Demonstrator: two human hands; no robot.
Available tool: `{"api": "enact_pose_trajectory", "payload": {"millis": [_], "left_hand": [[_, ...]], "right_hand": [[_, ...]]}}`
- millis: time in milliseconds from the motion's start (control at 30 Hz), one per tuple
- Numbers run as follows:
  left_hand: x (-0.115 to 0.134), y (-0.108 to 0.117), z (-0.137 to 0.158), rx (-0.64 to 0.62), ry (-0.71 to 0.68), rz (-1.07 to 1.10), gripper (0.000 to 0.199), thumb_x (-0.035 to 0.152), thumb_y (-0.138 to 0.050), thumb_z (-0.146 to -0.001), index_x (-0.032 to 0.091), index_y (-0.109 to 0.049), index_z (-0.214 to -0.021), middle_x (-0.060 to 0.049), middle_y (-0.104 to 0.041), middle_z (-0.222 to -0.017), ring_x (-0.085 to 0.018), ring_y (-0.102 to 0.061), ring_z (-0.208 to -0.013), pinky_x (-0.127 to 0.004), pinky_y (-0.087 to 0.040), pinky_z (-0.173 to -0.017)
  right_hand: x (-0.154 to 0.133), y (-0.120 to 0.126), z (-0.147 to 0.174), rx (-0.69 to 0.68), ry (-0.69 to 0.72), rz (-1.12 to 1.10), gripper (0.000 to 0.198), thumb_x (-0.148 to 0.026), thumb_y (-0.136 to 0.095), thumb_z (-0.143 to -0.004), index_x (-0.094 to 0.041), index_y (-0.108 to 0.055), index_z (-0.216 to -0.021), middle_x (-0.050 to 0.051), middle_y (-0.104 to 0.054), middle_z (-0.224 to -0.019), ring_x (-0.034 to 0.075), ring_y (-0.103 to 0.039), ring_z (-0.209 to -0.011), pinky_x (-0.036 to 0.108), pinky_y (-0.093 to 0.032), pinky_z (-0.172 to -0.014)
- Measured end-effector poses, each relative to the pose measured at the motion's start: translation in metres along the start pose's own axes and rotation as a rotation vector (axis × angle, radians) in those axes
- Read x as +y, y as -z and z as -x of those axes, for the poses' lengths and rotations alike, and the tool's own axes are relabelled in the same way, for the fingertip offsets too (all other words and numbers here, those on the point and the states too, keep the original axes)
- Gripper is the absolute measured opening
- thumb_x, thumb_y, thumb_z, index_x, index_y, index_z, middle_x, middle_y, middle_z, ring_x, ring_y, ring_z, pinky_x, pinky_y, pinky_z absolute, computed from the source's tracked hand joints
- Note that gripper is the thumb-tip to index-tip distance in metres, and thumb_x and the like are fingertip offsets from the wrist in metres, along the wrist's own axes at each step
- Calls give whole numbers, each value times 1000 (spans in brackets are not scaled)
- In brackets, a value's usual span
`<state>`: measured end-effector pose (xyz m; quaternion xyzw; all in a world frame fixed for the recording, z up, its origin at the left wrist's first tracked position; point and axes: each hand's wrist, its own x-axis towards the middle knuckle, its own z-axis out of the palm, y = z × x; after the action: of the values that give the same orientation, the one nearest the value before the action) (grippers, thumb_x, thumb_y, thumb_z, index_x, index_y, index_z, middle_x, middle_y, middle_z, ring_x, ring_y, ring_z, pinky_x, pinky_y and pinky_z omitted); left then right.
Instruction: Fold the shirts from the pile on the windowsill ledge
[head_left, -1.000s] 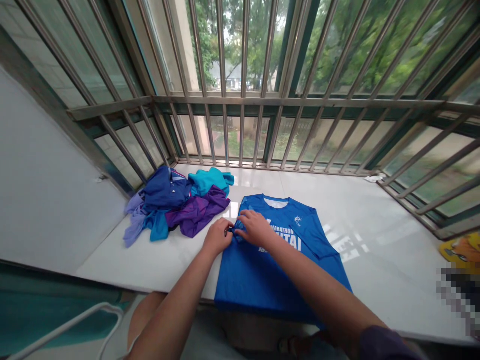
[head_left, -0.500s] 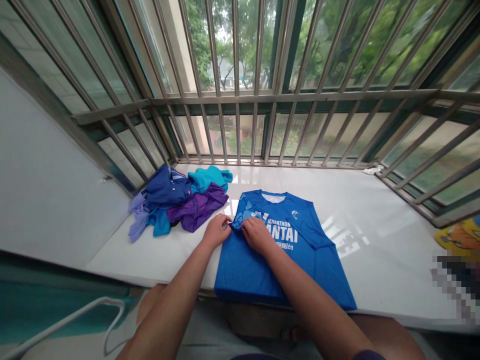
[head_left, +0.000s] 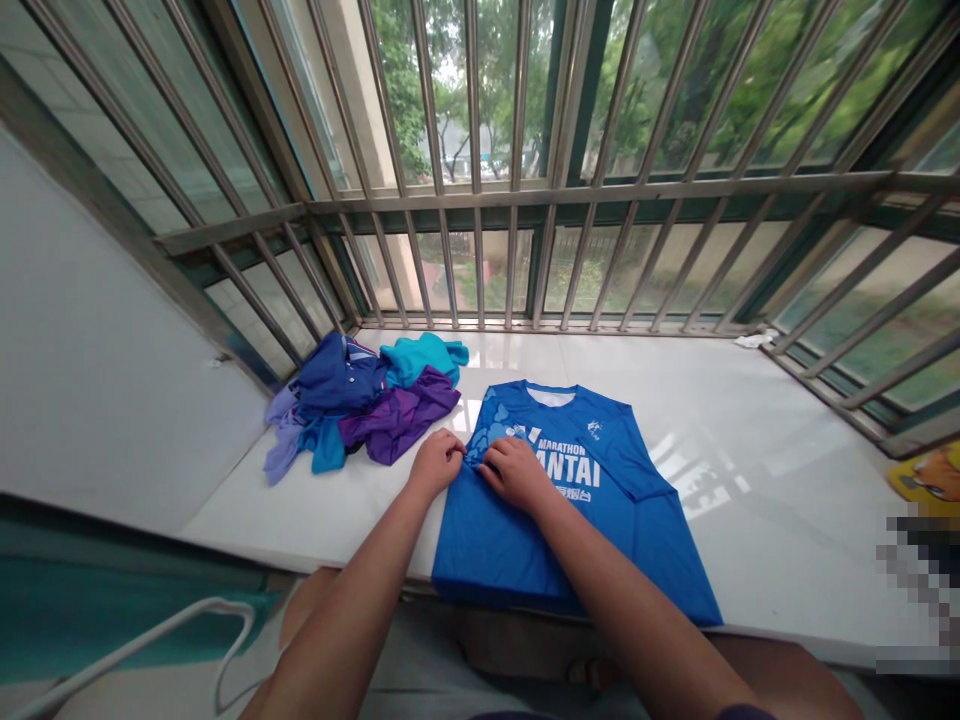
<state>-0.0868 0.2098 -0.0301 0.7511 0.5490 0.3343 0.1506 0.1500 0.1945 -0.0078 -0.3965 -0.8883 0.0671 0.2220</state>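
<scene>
A blue T-shirt (head_left: 645,540) with white lettering lies spread front side up on the white ledge, its collar toward the window and its hem at the ledge's front edge. At the shirt's left sleeve area, my left hand (head_left: 438,462) pinches the fabric at the outer edge. My right hand (head_left: 516,472) is just beside it, fingers bent and closed on the same patterned sleeve cloth. The sleeve on the right side lies folded in over the shirt's body. Part of the lettering is hidden behind my right hand.
A heap of crumpled clothes, with a purple garment (head_left: 401,415), a navy one (head_left: 337,375) and a teal one (head_left: 420,358), sits left on the white ledge (head_left: 780,500). Metal window bars (head_left: 480,210) rise behind. A yellow item (head_left: 926,478) lies far right; a white metal tube (head_left: 150,640) stands lower left.
Both hands remain at the sleeve, with my right fingers shifted slightly on the cloth. The view has moved a little, so everything appears slightly farther right.
</scene>
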Motion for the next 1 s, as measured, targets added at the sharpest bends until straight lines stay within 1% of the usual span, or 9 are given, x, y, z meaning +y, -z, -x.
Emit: {"api": "enact_pose_trajectory", "payload": {"millis": [200,300,400,533,667,733,800,900,1000], "left_hand": [[4,0,-1,3,-3,-66,20,30,-64,-96,22,-73,-80,-6,-68,-85,-22,-66,-85,-36,-54,-82],[4,0,-1,-7,-18,-102,10,29,-68,-95,23,-76,-91,-6,-70,-90,-23,-66,-89,-36,-54,-86],[4,-1,0,-24,-42,-124,17,21,-64,-95,24,-78,-104,-6,-73,-100,-23,-69,-99,-37,-55,-92],[3,-2,1,-19,-47,-141,17,21,-63,-95,23,-78,-103,-8,-74,-103,-25,-70,-102,-39,-55,-95],[5,-1,0,-8,-63,-131,19,27,-62,-98,23,-77,-109,-9,-73,-104,-26,-70,-99,-40,-55,-94],[6,0,0,-4,-71,-123,23,29,-61,-100,23,-77,-114,-9,-73,-107,-26,-70,-101,-40,-55,-95],[6,0,0,-7,-81,-130,25,30,-59,-101,25,-78,-117,-9,-73,-109,-27,-70,-104,-40,-55,-97],[6,-1,1,-7,-93,-162,29,32,-56,-104,26,-79,-121,-10,-75,-121,-28,-69,-113,-43,-54,-102],[6,-1,4,1,-98,-182,34,31,-53,-105,29,-77,-129,-9,-74,-137,-30,-67,-128,-47,-52,-109]], "right_hand": [[0,-1,0,-31,-59,-20,34,-37,-55,-112,-21,-70,-138,13,-67,-149,28,-58,-137,48,-36,-122],[1,-4,0,-41,-78,-17,35,-34,-56,-110,-21,-72,-138,13,-65,-152,29,-58,-139,49,-36,-123],[2,-5,0,-34,-86,-19,34,-29,-57,-108,-20,-72,-137,13,-66,-151,29,-58,-139,48,-37,-123],[-1,-5,-2,-59,-96,-6,34,-26,-59,-105,-21,-71,-137,12,-66,-152,28,-58,-139,47,-37,-124],[-7,2,1,-87,-144,48,39,-34,-58,-108,-24,-66,-145,13,-55,-164,33,-47,-152,61,-27,-129],[-8,14,12,-79,-210,104,43,-39,-56,-110,-26,-61,-151,14,-45,-172,37,-36,-160,70,-19,-130],[-6,31,31,-52,-303,165,46,-41,-52,-111,-26,-59,-154,13,-41,-175,37,-31,-163,72,-18,-130],[9,58,74,0,-449,247,47,-37,-47,-112,-23,-58,-155,14,-43,-174,37,-31,-164,71,-21,-129],[30,75,123,21,-547,313,49,-36,-46,-111,-20,-58,-156,15,-44,-172,39,-31,-163,72,-23,-127]]}}
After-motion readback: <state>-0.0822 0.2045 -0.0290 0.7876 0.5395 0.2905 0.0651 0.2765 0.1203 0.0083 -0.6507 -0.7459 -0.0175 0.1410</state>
